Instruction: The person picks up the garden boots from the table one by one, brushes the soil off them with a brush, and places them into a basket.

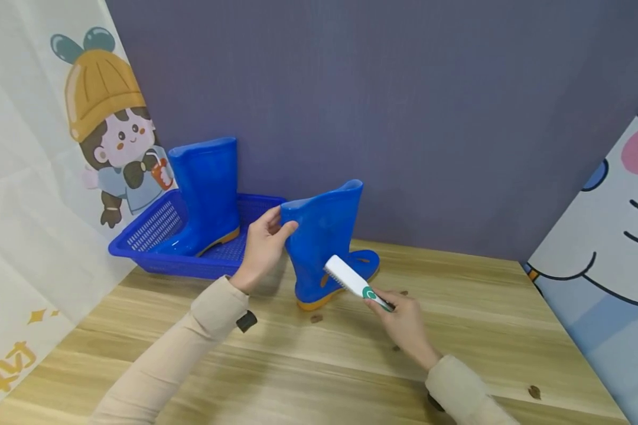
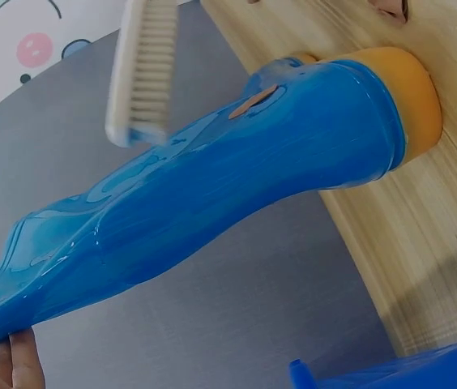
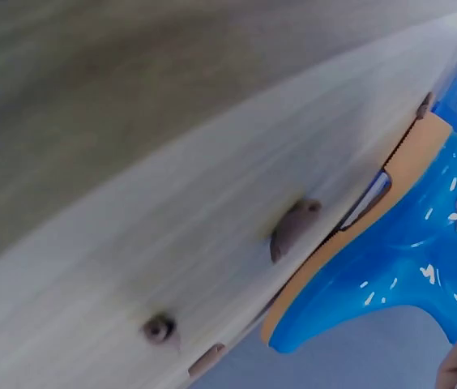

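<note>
I see the left hand (image 1: 262, 247), partly hidden, pinching the boot (image 1: 324, 233); right hand (image 1: 403, 323) grips the brush (image 1: 348, 277); tabletop (image 1: 473, 295) stretches right of boot.

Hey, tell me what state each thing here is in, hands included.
Nearer boot: upright on the table, brown patches on it
Farther boot: upright in the basket
Basket: upright, holding the farther boot
Brush: in hand, bristles toward the nearer boot; contact unclear
Left hand: gripping the nearer boot at its top
Right hand: gripping the brush
Brown pieces: lying scattered on the table
</note>
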`<act>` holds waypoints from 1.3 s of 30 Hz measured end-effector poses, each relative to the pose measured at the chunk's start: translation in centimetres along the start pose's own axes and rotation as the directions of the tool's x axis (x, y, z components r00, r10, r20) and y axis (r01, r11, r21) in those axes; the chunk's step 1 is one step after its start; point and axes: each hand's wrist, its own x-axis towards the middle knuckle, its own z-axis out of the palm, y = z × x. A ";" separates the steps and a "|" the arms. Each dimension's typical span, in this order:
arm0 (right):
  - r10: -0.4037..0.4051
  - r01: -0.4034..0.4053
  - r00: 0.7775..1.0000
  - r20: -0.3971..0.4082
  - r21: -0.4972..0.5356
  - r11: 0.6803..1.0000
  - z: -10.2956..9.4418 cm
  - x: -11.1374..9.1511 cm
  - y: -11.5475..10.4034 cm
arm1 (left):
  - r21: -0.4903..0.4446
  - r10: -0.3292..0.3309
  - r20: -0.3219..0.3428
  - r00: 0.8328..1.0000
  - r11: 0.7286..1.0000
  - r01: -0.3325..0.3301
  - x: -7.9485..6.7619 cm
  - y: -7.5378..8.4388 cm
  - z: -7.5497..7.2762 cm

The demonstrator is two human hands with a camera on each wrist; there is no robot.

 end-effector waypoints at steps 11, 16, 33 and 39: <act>0.126 -0.117 0.984 0.123 -0.075 0.990 1.1 0.3 0.0 | 0.023 -0.042 0.027 0.999 0.999 0.041 -1.0 3.4 -0.1; 0.153 -0.137 0.978 0.140 -0.117 0.984 0.6 0.5 -0.2 | 0.017 -0.045 0.028 0.999 0.999 0.045 -1.1 3.7 -0.1; 0.187 -0.165 0.969 0.160 -0.138 0.976 -0.7 -0.1 0.4 | 0.009 -0.050 0.034 0.998 0.999 0.050 -1.3 3.5 -0.5; 0.246 -0.229 0.959 0.141 -0.126 0.965 -1.1 0.2 -0.1 | 0.008 -0.042 0.032 0.999 0.999 0.041 -1.0 2.9 -0.5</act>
